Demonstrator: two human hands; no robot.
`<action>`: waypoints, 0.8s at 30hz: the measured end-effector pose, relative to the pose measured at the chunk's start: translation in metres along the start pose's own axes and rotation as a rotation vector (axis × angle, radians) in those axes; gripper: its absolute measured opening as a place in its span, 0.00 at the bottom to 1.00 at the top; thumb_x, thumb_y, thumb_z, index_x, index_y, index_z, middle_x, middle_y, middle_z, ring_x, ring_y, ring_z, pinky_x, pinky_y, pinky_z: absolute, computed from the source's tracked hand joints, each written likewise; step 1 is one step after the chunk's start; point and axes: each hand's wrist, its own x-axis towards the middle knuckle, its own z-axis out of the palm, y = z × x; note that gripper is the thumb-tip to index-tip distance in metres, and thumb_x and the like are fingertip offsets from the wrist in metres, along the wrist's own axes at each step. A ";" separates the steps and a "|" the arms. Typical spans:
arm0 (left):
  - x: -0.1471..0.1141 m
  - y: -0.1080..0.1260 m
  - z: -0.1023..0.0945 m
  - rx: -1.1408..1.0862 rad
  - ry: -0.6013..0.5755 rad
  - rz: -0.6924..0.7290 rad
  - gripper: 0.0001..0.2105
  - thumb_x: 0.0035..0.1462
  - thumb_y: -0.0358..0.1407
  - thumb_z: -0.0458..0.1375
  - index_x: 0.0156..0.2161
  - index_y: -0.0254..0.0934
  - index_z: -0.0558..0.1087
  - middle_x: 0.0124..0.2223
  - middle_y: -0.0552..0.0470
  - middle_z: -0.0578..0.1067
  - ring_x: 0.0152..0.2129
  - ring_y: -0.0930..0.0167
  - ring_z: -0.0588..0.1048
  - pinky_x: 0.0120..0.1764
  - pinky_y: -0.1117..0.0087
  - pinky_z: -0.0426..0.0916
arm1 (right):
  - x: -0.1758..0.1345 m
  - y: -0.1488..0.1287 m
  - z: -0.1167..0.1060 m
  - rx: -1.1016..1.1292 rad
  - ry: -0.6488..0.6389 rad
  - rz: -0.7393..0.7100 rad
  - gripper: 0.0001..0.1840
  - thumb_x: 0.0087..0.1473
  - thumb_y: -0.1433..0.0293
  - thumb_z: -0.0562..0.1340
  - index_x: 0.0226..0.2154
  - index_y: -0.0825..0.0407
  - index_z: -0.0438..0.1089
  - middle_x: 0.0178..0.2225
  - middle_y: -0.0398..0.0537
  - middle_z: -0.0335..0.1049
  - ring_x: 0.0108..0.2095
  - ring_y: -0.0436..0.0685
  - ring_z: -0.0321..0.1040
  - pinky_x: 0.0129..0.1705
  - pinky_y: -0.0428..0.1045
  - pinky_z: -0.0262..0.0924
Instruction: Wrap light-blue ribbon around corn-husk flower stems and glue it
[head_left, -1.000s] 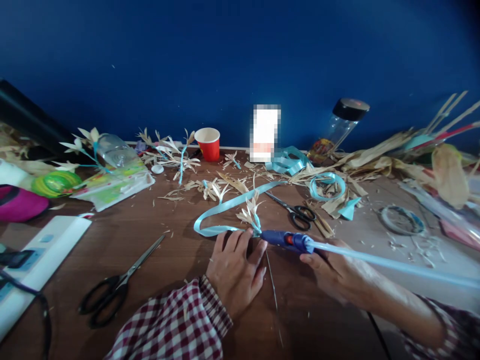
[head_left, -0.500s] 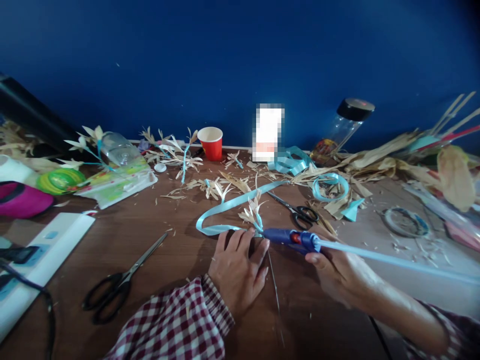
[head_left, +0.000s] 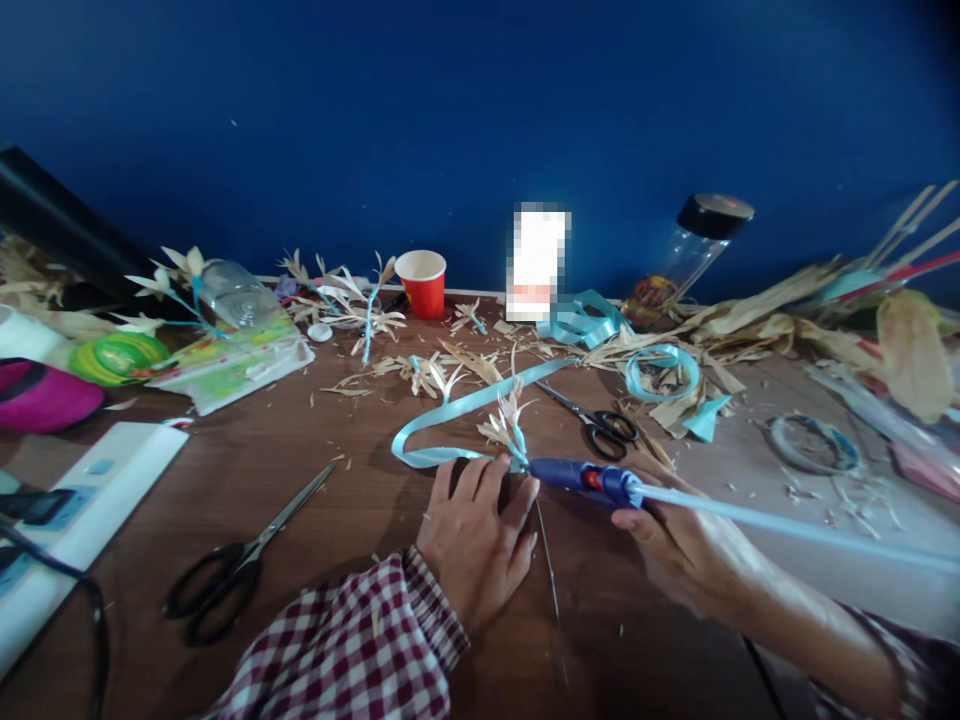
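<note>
My right hand [head_left: 675, 545] is wrapped round a blue hot glue gun [head_left: 559, 473], with a long pale glue stick [head_left: 757, 510] running out of its back. Its nozzle touches or nearly touches the base of a small flower made of dried husk [head_left: 504, 420], whose stem is bound in light blue. My left hand [head_left: 476, 540] rests on the table, its fingertips closed on the light blue ribbon [head_left: 416, 458] beside that stem; the exact grip is partly hidden. From there the ribbon loops left and back across the table. A thin wire [head_left: 551, 570] extends toward me between the hands.
Black-handled scissors [head_left: 247, 560] lie at the left, another pair of scissors [head_left: 596, 420] behind the glue gun. A white power strip [head_left: 112, 500] borders the left side. Along the wall stand a red paper cup [head_left: 424, 290] and a leaning clear jar [head_left: 686, 255], among husk scraps and ribbon rolls.
The glue gun's nozzle has shifted very slightly right and down at the stem. Both hands stay almost in place, and the rest of the table looks the same.
</note>
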 end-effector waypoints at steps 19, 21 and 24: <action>0.000 0.001 0.000 -0.005 -0.011 -0.006 0.21 0.56 0.42 0.50 0.55 0.44 0.61 0.56 0.42 0.61 0.49 0.57 0.60 0.51 0.46 0.51 | -0.001 0.003 -0.001 -0.022 0.011 0.029 0.14 0.60 0.61 0.47 0.36 0.49 0.63 0.39 0.51 0.67 0.37 0.60 0.66 0.38 0.54 0.63; 0.000 0.000 -0.001 -0.011 -0.013 -0.006 0.21 0.56 0.43 0.50 0.56 0.45 0.61 0.57 0.42 0.61 0.50 0.57 0.60 0.51 0.46 0.50 | 0.000 0.001 -0.005 -0.007 0.011 0.038 0.14 0.60 0.61 0.47 0.35 0.49 0.63 0.37 0.51 0.68 0.36 0.60 0.67 0.37 0.53 0.62; 0.001 0.001 -0.001 -0.016 -0.024 -0.009 0.22 0.56 0.43 0.50 0.56 0.45 0.60 0.56 0.43 0.61 0.50 0.57 0.60 0.51 0.45 0.49 | 0.001 0.000 -0.009 0.042 -0.013 0.087 0.14 0.60 0.61 0.46 0.33 0.50 0.62 0.32 0.49 0.68 0.32 0.59 0.67 0.34 0.53 0.61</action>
